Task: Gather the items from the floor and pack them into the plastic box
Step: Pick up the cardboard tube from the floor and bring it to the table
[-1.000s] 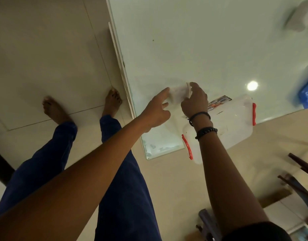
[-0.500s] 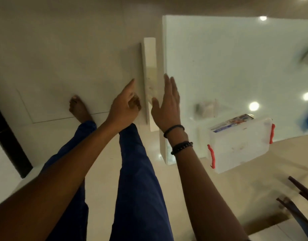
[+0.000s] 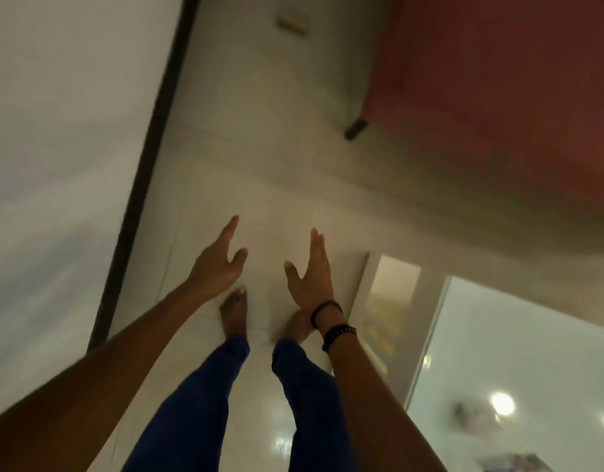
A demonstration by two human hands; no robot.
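The glass tabletop (image 3: 518, 352) is cut off by the right and bottom edges. A small pale object (image 3: 470, 417) on it is blurred beyond identification. The right foot (image 3: 295, 328) is partly hidden by the right wrist.

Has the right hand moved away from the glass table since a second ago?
Yes. The right hand has left the glass table; it is open over the floor now, beyond the table's edge.

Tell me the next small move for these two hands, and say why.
Probably step toward the small pale object lying on the floor tiles far ahead and reach down for it. Both the left hand and the right hand are open and hold nothing, and that blurred object is the only loose thing visible on the floor. What it is cannot be told.
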